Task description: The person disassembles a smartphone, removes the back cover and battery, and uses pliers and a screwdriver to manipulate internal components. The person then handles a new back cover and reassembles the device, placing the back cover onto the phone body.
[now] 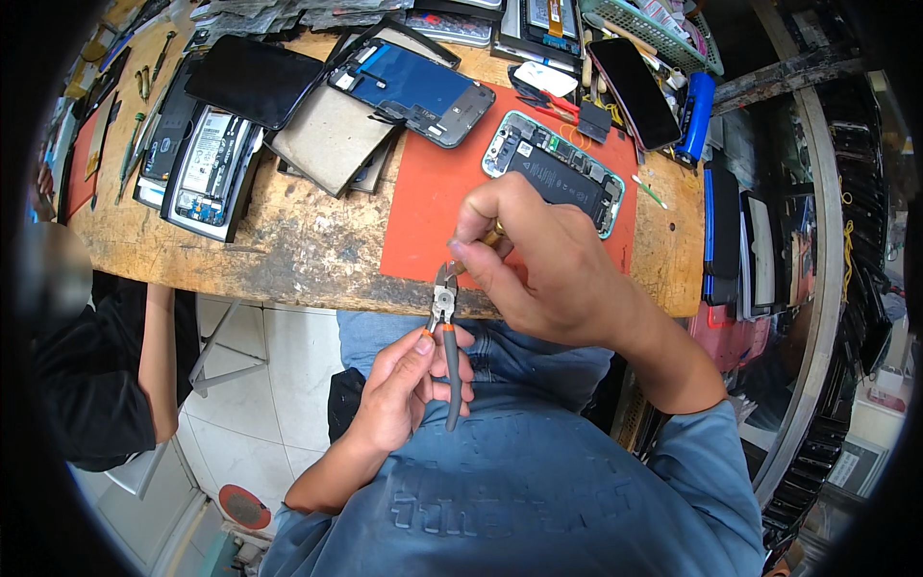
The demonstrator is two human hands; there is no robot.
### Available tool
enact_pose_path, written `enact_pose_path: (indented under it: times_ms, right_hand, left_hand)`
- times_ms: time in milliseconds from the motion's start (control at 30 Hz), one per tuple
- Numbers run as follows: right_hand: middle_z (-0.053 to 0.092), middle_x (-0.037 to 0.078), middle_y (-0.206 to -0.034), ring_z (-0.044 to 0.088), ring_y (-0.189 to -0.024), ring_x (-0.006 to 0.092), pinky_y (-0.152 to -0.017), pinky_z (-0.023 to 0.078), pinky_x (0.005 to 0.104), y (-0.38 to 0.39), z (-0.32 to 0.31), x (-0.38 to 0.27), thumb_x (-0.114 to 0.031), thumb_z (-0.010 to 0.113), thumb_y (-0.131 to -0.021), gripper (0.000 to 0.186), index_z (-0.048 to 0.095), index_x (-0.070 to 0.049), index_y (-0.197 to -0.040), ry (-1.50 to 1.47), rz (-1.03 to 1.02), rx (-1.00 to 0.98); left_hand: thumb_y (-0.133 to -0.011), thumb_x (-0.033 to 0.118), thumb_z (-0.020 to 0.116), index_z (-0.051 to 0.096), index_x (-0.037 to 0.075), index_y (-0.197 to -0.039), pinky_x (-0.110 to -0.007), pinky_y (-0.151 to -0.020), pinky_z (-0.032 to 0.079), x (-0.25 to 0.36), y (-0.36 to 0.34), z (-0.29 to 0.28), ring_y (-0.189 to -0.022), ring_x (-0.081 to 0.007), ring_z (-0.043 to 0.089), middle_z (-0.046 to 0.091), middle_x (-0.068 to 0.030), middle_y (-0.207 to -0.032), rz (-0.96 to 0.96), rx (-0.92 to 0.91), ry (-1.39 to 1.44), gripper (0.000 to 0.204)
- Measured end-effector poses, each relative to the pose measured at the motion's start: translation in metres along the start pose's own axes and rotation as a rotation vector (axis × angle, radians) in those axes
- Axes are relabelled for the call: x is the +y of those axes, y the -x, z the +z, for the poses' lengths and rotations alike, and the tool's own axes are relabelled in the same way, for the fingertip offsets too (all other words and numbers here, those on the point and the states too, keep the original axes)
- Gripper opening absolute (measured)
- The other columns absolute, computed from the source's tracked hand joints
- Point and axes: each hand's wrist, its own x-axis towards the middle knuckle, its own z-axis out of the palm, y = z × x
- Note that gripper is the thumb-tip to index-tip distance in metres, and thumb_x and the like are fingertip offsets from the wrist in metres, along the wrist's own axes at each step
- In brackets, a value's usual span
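Note:
My left hand (409, 389) is closed around the grey-and-orange handles of a pair of cutting pliers (443, 300), held upright at the table's front edge. My right hand (538, 260) pinches something small just above the plier jaws. A bit of brass colour shows between its fingers, but most of the thing is hidden. Beyond the right hand, an opened phone (553, 165) with its black battery exposed lies on an orange mat (423, 207). My right hand covers its near left part.
A detached phone screen assembly (413, 96) overlaps the mat's far left. Opened phones (205, 168) and a dark phone screen (255, 82) are stacked at left. Tools, a dark phone (635, 93) and a green basket (663, 34) crowd the far right. Another person's arm (157, 365) is at left.

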Motion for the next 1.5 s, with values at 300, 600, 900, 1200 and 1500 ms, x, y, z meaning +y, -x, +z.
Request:
enact_pose_path:
  times_ms: [300,600,900,1200,1500]
  right_hand:
    - [0.07,0.012,-0.09,0.076,-0.075,0.026,-0.061,0.058,0.0344,-0.001,-0.004,0.0,0.003,0.074,-0.093,0.02,0.06,0.001,-0.108,0.223,-0.087,-0.073]
    - [0.065,0.013,-0.086,0.068,-0.08,0.0366,-0.072,0.053,0.0463,-0.019,-0.017,-0.013,-0.001,0.069,-0.092,0.013,0.061,-0.004,-0.101,0.079,-0.097,-0.259]
    - [0.063,0.013,-0.095,0.066,-0.089,0.0362,-0.077,0.051,0.0434,-0.022,-0.016,-0.017,0.001,0.067,-0.086,0.026,0.056,-0.002,-0.109,0.157,-0.101,-0.298]
    - [0.062,0.017,-0.098,0.066,-0.089,0.0364,-0.081,0.053,0.0436,-0.017,-0.019,-0.007,0.01,0.052,-0.08,0.03,0.047,0.0,-0.108,0.045,0.078,-0.251]
    - [0.064,0.011,-0.086,0.065,-0.069,0.0229,-0.061,0.051,0.0376,-0.018,-0.018,0.009,0.0,0.059,-0.09,0.022,0.045,-0.001,-0.107,-0.241,0.213,-0.041]
  left_hand:
    - [-0.117,0.038,0.04,0.056,-0.011,-0.134,-0.04,-0.069,0.065,0.002,0.001,-0.001,-0.08,-0.0286,0.074,0.07,-0.0189,-0.098,-0.01,-0.009,0.054,0.054]
    - [-0.117,0.036,0.039,0.057,-0.011,-0.132,-0.041,-0.068,0.065,0.001,0.0,-0.005,-0.08,-0.0297,0.074,0.069,-0.0202,-0.098,-0.005,-0.03,0.086,0.053]
    - [-0.117,0.038,0.042,0.057,-0.007,-0.137,-0.04,-0.073,0.066,0.003,0.0,-0.009,-0.085,-0.0248,0.074,0.07,-0.0153,-0.1,-0.003,-0.096,0.121,0.052]
    - [-0.117,0.035,0.04,0.057,-0.011,-0.132,-0.043,-0.068,0.065,0.003,-0.001,-0.006,-0.081,-0.0308,0.075,0.071,-0.0211,-0.1,-0.013,-0.062,0.144,0.051]
    - [-0.117,0.036,0.04,0.056,-0.01,-0.134,-0.043,-0.07,0.065,-0.002,-0.002,-0.006,-0.083,-0.0287,0.074,0.07,-0.019,-0.1,0.008,-0.062,0.096,0.051]
